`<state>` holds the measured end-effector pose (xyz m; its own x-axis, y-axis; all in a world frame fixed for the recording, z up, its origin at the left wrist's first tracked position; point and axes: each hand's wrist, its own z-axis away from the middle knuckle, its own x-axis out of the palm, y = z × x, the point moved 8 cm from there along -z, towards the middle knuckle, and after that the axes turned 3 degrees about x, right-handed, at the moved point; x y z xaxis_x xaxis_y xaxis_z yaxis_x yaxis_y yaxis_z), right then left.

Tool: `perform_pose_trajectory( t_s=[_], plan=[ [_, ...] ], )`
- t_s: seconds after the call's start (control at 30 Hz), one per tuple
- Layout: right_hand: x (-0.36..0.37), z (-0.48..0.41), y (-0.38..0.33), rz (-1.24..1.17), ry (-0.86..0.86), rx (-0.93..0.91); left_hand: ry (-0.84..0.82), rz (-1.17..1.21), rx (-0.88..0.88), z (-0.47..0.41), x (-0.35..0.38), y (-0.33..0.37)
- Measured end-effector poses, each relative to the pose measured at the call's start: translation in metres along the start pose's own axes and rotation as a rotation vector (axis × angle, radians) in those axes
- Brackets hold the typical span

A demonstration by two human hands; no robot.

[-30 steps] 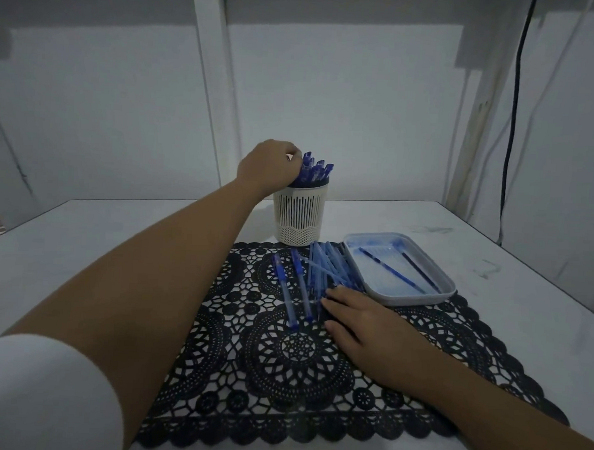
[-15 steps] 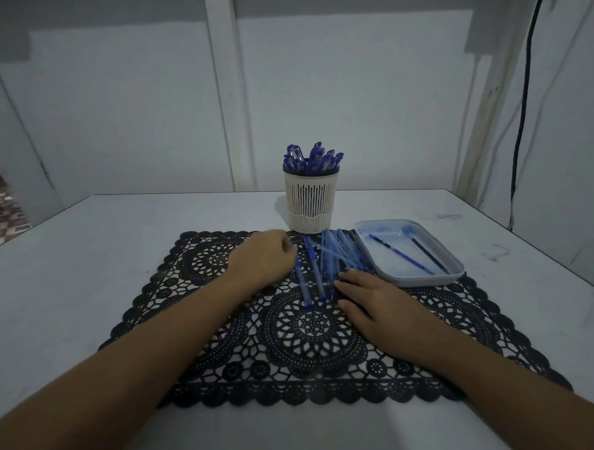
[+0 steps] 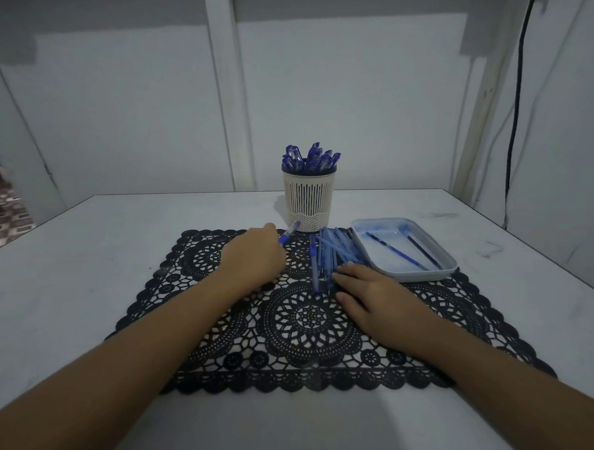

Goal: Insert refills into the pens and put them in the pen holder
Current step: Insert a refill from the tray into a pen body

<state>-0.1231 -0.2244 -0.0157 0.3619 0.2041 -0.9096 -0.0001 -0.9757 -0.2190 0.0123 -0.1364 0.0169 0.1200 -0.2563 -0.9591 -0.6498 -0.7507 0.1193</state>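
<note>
The left hand (image 3: 253,260) lies on the black lace mat (image 3: 311,331), knuckles up, its fingers curled in around a blue pen (image 3: 289,232). The pen sticks out past the hand and slants toward the foot of the pen holder (image 3: 308,199); whether its tip touches the holder I cannot tell. The white slotted holder stands just off the mat's far edge, about midway across the tabletop (image 3: 82,283), with a bunch of capped pens (image 3: 310,159) upright in it.

The right hand (image 3: 377,298) rests palm down on the mat. Its fingers (image 3: 346,278) are straight and close together, with their tips touching the near end of a heap of pen barrels (image 3: 332,250). That heap lies on the mat between the two hands, just beside a shallow pale tray (image 3: 422,276) set toward the tabletop's right edge. One loose barrel (image 3: 314,269) lies alone at the heap's left side. Two dark refills (image 3: 393,251) lie slanted inside the tray.

A black cable (image 3: 517,98) hangs down the wall beyond the far right corner.
</note>
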Motion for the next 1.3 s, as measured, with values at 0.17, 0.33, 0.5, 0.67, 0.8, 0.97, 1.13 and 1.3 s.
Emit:
perform_pose_trajectory(
  t_s=[0.17, 0.33, 0.5, 0.67, 0.8, 0.97, 1.13, 1.3],
  plan=[
    [-0.012, 0.002, 0.000, -0.019, 0.168, -0.009, 0.209, 0.019, 0.336, 0.038, -0.014, 0.011],
    [-0.037, 0.005, -0.005, -0.085, 0.414, -0.005, 0.291, 0.050, 0.548, 0.069, -0.007, 0.021],
    [-0.021, 0.005, -0.025, 0.166, 0.257, -0.172, 0.331, 0.149, 0.639, 0.080, -0.008, 0.035],
    [-0.010, 0.005, -0.029, 0.184, 0.153, -0.267, 0.303, 0.144, 0.719, 0.088, -0.009, 0.043],
    [-0.014, 0.009, -0.033, 0.207, 0.084, -0.291, 0.301, 0.138, 0.787, 0.094, -0.012, 0.047],
    [-0.018, 0.012, -0.032, 0.159, 0.083, -0.315, 0.312, 0.120, 0.827, 0.096, -0.012, 0.049],
    [-0.023, 0.011, -0.023, 0.185, 0.101, -0.279, 0.287, 0.108, 0.827, 0.094, -0.010, 0.048],
    [-0.030, 0.006, -0.007, 0.104, 0.146, -0.076, 0.282, 0.143, 0.635, 0.082, -0.009, 0.030]
  ],
)
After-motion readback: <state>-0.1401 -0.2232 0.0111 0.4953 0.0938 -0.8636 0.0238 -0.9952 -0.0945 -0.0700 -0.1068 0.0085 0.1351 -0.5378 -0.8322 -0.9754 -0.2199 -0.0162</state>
